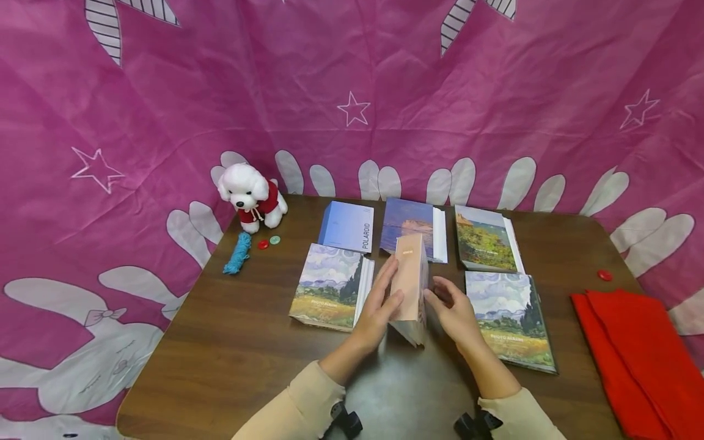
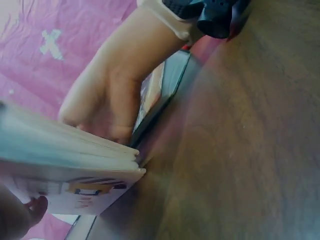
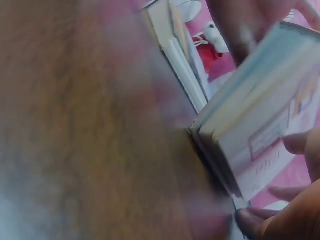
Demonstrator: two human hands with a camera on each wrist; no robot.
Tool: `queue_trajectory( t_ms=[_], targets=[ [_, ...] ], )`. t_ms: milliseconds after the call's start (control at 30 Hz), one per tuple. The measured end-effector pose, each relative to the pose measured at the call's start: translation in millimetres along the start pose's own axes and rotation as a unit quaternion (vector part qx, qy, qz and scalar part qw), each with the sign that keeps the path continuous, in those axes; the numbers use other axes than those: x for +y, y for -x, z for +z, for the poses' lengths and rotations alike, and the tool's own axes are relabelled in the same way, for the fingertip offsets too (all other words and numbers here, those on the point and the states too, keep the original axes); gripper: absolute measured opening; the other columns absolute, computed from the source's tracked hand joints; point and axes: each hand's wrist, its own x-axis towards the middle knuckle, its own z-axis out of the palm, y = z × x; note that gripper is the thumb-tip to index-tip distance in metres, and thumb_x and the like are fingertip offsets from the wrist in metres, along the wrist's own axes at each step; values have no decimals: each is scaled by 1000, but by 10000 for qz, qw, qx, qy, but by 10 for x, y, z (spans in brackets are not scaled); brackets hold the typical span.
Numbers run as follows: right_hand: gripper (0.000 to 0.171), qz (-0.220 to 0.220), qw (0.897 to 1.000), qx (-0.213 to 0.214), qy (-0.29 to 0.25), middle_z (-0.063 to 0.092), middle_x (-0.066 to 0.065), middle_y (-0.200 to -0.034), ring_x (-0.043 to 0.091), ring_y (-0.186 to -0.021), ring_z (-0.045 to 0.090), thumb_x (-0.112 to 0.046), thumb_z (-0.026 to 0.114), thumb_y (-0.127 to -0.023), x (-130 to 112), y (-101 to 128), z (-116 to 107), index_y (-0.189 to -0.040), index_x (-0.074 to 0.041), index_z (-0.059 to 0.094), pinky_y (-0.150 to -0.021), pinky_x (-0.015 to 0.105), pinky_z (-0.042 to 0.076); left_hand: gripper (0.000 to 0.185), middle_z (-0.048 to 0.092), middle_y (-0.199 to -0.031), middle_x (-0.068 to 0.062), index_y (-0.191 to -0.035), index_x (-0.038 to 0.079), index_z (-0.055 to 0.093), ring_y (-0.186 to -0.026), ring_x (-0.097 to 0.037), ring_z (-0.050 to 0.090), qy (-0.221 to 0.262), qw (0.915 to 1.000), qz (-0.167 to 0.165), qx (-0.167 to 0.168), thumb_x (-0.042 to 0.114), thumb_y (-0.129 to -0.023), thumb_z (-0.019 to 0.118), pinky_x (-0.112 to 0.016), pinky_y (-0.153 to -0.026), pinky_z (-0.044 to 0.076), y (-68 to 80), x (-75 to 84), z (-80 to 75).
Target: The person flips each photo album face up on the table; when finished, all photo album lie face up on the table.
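A peach-pink photo album (image 1: pixel 411 278) stands on edge on the brown table (image 1: pixel 231 342), held between both hands. My left hand (image 1: pixel 385 293) lies along its left cover with the thumb on the near edge. My right hand (image 1: pixel 445 302) curls against its right cover. The left wrist view shows the album (image 2: pixel 65 167) from below with its page block fanned, the right hand (image 2: pixel 107 95) behind it and a left fingertip (image 2: pixel 35 207) beneath. In the blurred right wrist view the album (image 3: pixel 260 125) sits between right fingers (image 3: pixel 280 220) and the left hand's fingers (image 3: pixel 240 25).
Several other albums lie flat around it: a blue Polaroid one (image 1: pixel 348 227), a sea painting (image 1: pixel 409 226), a landscape (image 1: pixel 485 238), and wheat-field covers left (image 1: pixel 329 286) and right (image 1: pixel 514 318). A plush dog (image 1: pixel 250 195), blue yarn (image 1: pixel 238 252), buttons (image 1: pixel 263 244) and red cloth (image 1: pixel 643 354) sit at the sides.
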Motion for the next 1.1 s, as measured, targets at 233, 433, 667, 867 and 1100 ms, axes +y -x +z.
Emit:
queue_trajectory(
  t_ms=[233,433,667,867,1100],
  targets=[
    [68,70,9976,-471,503,36,26,-157,40,-145,36,-33,60,-103,-28,-25,-49,-155,0,32,-115,53,34,65,9,-168,-19,-160,0,20,-147,-39,25,244,9959,-866,33,20,-104,43,-42,-116,31,19,-60,-72],
    [65,198,9978,-398,493,27,25,-162,40,-150,25,-30,59,-104,-73,-37,-61,-155,0,32,-120,49,26,74,11,-168,-20,-161,-2,7,-153,-35,15,248,9861,-1643,-68,30,-104,42,-48,-124,10,-3,-173,-85],
    [67,123,9976,-399,552,26,24,-163,39,-150,23,-32,59,-104,-55,-59,-62,-156,-2,31,-120,47,25,75,6,-168,-21,-160,-4,7,-155,-35,2,325,9821,-1853,96,31,-104,41,-53,-123,0,-56,-254,-113],
    [64,-25,9969,-557,562,30,22,-161,40,-150,25,-34,60,-104,5,-77,-81,-155,-4,36,-120,49,25,73,10,-166,-24,-159,-6,9,-153,-38,9,282,9808,-1880,426,31,-105,42,-53,-123,4,-58,-286,-135],
    [59,-113,9986,-447,257,34,22,-160,40,-149,27,-29,59,-104,39,-39,-149,-153,-2,39,-120,50,26,71,22,-165,-20,-159,-4,20,-152,-33,21,-617,9806,-1622,914,35,-106,48,-45,-124,15,-105,-181,-174]
  ],
)
